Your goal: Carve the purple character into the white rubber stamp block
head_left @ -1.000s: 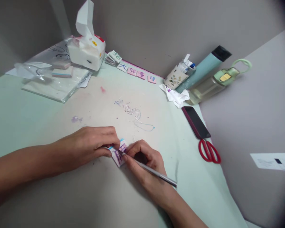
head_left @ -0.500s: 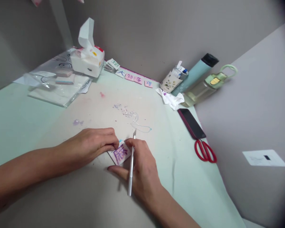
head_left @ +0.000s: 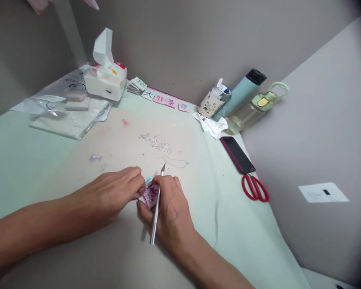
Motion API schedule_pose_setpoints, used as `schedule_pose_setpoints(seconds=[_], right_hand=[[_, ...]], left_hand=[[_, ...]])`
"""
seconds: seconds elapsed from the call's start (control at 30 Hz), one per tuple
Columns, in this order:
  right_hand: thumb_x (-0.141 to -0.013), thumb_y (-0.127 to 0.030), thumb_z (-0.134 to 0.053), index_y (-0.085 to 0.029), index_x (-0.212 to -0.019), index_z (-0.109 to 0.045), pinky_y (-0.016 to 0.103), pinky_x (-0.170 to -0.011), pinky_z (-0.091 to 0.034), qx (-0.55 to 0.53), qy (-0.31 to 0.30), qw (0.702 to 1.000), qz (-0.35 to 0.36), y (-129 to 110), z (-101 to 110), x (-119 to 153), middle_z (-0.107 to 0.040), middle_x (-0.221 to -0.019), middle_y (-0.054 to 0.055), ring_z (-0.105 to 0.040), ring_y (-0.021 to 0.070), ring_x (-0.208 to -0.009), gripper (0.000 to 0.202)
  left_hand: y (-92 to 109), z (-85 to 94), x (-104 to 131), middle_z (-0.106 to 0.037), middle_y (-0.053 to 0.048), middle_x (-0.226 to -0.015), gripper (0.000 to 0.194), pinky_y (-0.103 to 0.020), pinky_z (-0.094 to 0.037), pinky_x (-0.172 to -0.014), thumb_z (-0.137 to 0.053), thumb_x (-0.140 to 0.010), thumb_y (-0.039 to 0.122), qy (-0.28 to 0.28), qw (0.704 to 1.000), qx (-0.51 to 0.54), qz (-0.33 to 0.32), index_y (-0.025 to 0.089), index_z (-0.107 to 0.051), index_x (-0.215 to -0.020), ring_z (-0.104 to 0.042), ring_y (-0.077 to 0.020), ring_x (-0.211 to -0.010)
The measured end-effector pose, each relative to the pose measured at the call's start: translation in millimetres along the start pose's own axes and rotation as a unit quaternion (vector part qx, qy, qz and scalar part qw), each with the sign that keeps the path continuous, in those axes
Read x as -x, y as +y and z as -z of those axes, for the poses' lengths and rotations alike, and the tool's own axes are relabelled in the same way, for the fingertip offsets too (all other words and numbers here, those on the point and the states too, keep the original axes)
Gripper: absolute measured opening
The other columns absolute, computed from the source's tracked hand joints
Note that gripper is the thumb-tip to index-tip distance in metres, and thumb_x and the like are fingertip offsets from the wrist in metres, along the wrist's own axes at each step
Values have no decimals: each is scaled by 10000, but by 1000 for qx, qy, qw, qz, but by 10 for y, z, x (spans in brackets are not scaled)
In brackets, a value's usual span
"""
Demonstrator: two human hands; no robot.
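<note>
A small white carving block [head_left: 150,195] with a purple character drawn on it is held low over the board, tilted, between both hands. My left hand [head_left: 123,184] is closed, its fingertips pinching the block's left edge. My right hand [head_left: 173,204] keeps a silver craft knife [head_left: 156,214] tucked in its fingers, blade pointing away from me. The thumb and fingers of that hand also press on the block's right side. A bit of light blue shows at the block's far edge. Beyond the blade lie thin shavings [head_left: 158,143] and a long curled strip [head_left: 177,163].
Small lettered blocks [head_left: 170,103] line the back edge. A tissue pack [head_left: 105,82] and plastic-wrapped sheet [head_left: 69,120] stand back left. At right are a pen cup [head_left: 212,102], two bottles [head_left: 240,94], crumpled tissue [head_left: 212,124], a phone [head_left: 237,154] and red scissors [head_left: 255,188].
The block has tilted and is now more covered by my fingers. My right thumb has closed in on its near edge. The whole view has shifted slightly, with things appearing further left.
</note>
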State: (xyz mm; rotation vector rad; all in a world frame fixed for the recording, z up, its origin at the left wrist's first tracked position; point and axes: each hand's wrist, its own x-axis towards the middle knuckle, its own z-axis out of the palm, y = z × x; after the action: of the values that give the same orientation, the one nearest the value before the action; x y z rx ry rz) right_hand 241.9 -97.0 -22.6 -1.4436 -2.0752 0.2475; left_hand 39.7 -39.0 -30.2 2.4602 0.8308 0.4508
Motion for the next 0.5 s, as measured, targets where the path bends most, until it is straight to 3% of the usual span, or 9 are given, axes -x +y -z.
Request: schedule_pose_setpoints(seconds=[0.33,0.5], right_hand=[[-842,-121,-645,-217,-1139,-490,360,-704,-500,-27,28,999,-2,49,-1,13,-596,-922,48,-547,245,-819,348],[-872,-135,-705,-237,-1227,-491,377,-755,-550,-76,62,995,-2,87,55,8,-640,-1016,71,-609,264,-914,427]], left_hand=[[-135,187,9,-645,30,-836,235,-267,-402,-654,-411,-1087,379,-4,989,105,100,251,-551,-948,-589,-161,-701],[-99,213,-20,-671,48,-819,226,-243,-409,-650,-490,-1058,398,52,982,138,115,255,-612,-933,-597,-146,-700]])
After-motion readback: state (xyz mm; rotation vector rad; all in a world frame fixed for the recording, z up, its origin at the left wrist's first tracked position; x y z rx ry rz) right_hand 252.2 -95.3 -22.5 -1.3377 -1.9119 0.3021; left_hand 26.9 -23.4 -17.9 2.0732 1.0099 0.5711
